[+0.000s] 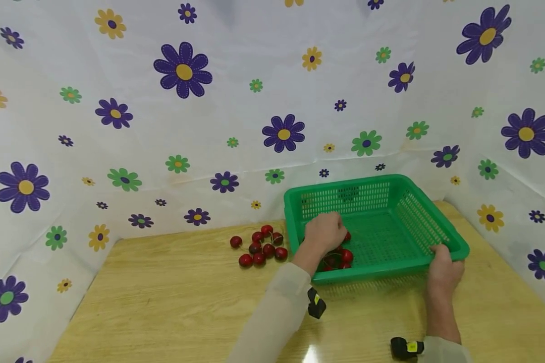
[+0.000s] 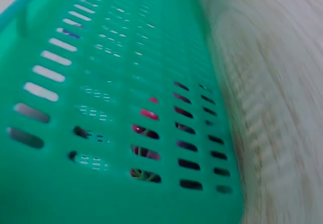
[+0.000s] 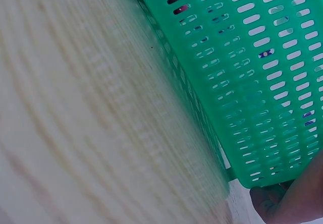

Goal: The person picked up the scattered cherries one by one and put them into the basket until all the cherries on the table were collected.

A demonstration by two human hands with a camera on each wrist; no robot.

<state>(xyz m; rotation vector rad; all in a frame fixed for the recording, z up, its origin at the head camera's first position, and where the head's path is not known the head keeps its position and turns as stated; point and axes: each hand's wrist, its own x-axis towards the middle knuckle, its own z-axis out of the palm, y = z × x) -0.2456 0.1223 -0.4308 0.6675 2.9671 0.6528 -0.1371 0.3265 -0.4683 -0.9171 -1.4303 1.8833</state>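
Round red cherries (image 1: 268, 250) lay on the yellow wooden bench (image 1: 177, 297), left of the nearer left hand (image 1: 325, 232). It was inside a wide green plastic basket (image 1: 372, 274), over more cherries (image 1: 346, 255); I couldn't tell if its fingers held any. The right hand (image 1: 444, 267) gripped the basket's near right corner.

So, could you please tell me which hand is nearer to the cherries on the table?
Left: the left hand is in the left end of the basket, just across its wall from those cherries; the right hand holds the basket's front right corner, farther away.
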